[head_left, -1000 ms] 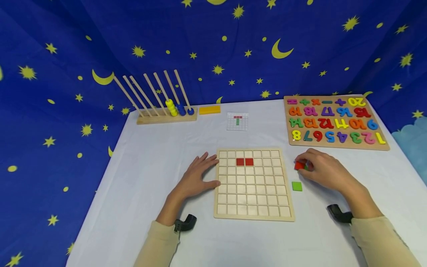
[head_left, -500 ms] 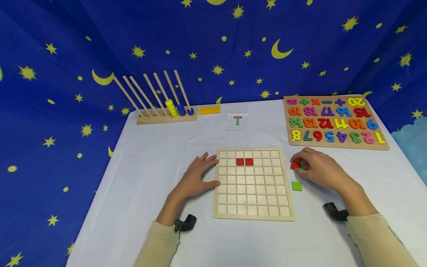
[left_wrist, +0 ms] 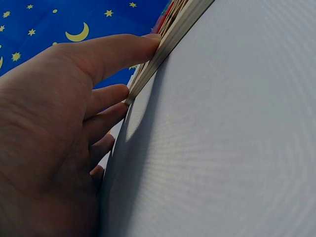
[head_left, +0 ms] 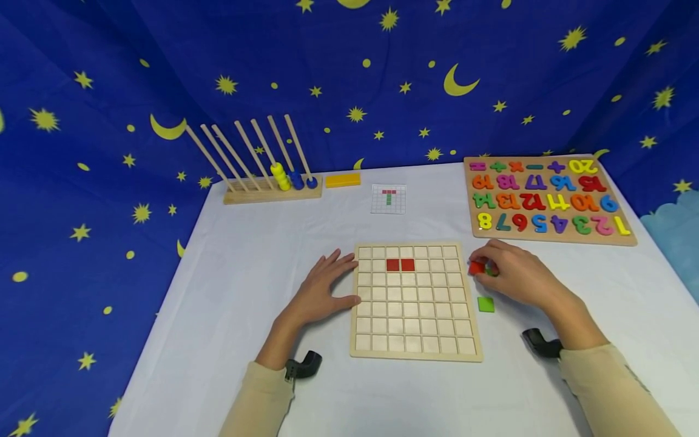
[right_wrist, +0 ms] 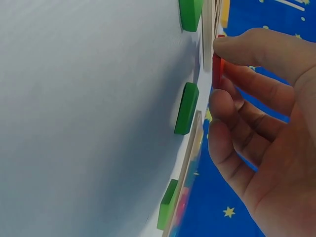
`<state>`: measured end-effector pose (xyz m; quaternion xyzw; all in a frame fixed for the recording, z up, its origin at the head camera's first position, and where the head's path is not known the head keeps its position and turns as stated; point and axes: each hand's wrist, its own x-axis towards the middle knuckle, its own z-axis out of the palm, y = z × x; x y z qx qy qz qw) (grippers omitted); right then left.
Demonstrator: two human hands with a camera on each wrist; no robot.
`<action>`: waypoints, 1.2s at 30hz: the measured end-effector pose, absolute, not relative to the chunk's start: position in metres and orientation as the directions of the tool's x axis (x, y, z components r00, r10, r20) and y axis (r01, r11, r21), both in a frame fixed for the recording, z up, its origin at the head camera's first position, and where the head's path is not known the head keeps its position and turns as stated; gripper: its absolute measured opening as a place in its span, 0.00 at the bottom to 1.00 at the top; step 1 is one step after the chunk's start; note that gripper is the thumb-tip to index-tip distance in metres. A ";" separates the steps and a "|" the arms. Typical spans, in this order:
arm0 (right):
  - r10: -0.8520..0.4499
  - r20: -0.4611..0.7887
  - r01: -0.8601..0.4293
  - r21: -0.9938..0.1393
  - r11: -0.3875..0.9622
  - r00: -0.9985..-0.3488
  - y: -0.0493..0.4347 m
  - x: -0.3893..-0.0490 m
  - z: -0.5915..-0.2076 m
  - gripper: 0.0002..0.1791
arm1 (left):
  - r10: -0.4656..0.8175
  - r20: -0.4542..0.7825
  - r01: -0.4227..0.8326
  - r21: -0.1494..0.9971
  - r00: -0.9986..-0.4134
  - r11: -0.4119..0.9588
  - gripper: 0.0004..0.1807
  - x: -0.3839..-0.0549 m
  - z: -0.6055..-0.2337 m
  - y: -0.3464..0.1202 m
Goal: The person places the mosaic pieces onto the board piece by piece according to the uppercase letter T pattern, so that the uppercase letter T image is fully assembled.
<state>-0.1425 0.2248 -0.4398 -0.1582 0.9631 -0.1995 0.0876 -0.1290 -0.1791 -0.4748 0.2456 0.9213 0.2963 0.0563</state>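
My right hand (head_left: 516, 273) pinches a red square tile (right_wrist: 217, 71) between thumb and fingers, just off the right edge of the wooden grid board (head_left: 416, 357). Two red tiles (head_left: 408, 265) lie side by side in the board's second row from the far edge. My left hand (head_left: 319, 291) has its fingers spread, with thumb and fingertips at the board's left edge. A green tile (head_left: 486, 304) lies on the cloth right of the board. In the right wrist view, another green tile (right_wrist: 186, 108) and a third green tile (right_wrist: 168, 203) lie below my fingers.
Beyond the board lies a small card (head_left: 389, 199) printed with a red and green T on a grid. A pegged bead counter (head_left: 273, 194) and a yellow block (head_left: 343, 180) stand at back left. A wooden number puzzle (head_left: 551, 237) occupies the back right.
My right hand has moved left toward the board, carrying the red tile with it. The left hand and the two red tiles on the board have stayed put.
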 end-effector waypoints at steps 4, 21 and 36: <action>-0.350 -0.100 -0.281 -0.415 0.865 -0.931 0.222 -0.144 -0.439 0.21 | 0.488 0.044 0.422 0.574 -0.872 0.701 0.42 -0.129 -0.475 -0.179; -0.385 -0.087 -0.322 -0.398 0.859 -0.919 0.211 -0.149 -0.436 0.18 | 0.490 0.051 0.428 0.571 -0.870 0.700 0.42 -0.130 -0.477 -0.180; -0.424 -0.059 -0.367 -0.403 0.839 -0.904 0.203 -0.152 -0.440 0.18 | 0.487 0.039 0.421 0.565 -0.873 0.709 0.42 -0.129 -0.474 -0.178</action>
